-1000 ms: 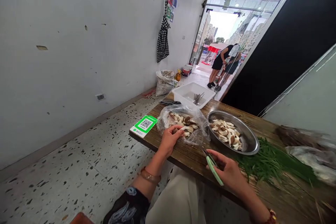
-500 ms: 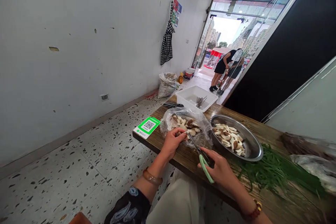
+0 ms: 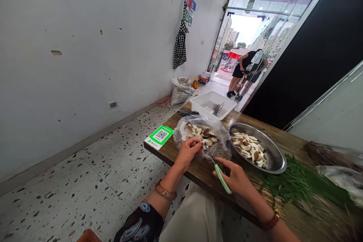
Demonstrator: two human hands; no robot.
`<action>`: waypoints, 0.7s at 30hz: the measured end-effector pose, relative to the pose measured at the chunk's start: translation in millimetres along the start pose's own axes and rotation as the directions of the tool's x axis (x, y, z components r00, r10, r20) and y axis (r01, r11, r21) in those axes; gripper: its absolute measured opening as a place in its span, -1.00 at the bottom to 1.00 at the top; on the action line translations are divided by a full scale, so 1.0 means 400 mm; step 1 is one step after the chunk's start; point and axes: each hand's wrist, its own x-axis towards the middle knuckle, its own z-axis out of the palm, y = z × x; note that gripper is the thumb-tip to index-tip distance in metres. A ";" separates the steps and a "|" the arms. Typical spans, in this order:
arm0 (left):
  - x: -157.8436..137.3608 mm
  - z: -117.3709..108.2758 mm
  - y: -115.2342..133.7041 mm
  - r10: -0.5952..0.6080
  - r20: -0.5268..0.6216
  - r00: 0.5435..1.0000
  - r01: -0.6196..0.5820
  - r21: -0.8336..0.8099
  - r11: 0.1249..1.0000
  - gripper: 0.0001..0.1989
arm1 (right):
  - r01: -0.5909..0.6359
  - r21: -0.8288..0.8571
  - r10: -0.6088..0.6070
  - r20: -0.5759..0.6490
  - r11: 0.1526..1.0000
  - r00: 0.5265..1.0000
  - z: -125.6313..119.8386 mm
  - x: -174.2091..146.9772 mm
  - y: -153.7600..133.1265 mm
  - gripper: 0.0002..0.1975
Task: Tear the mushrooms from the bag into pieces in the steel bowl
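My left hand (image 3: 187, 152) pinches a mushroom piece at the front edge of a clear plastic bag (image 3: 201, 134) that lies open on the wooden table (image 3: 195, 166) and holds several mushroom pieces. My right hand (image 3: 235, 178) grips green-handled scissors (image 3: 217, 167), whose blades point toward the piece in my left fingers. Just right of the bag stands a metal bowl (image 3: 272, 155) with several cut mushroom pieces in it.
A white plastic tub (image 3: 201, 102) with metal utensils stands at the table's far end. A green QR-code card (image 3: 159, 137) lies on the left corner. Green chives (image 3: 295, 187) and another plastic bag (image 3: 337, 176) lie at right. A person (image 3: 241, 70) bends over in the doorway.
My right hand has brought the scissors left, from beside the bowl to the mushroom piece in my left hand. My left hand has stayed at the bag's edge.
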 end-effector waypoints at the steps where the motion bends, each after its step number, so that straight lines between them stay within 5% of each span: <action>1: 0.001 -0.001 -0.002 0.003 0.001 1.000 -0.003 0.009 1.000 -0.72 | -0.004 0.009 0.004 -0.014 1.000 1.000 0.005 -0.001 0.000 -0.54; 9: 0.000 -0.001 -0.002 0.042 0.006 0.999 -0.042 0.118 0.992 -0.76 | 0.056 0.039 -0.057 0.033 0.998 0.998 0.016 -0.004 -0.004 -0.61; 21: 0.001 -0.003 0.004 -0.082 0.011 0.997 0.083 -0.116 0.990 -0.68 | 0.052 -0.434 -0.087 -0.061 0.899 0.994 -0.075 -0.043 0.121 -0.55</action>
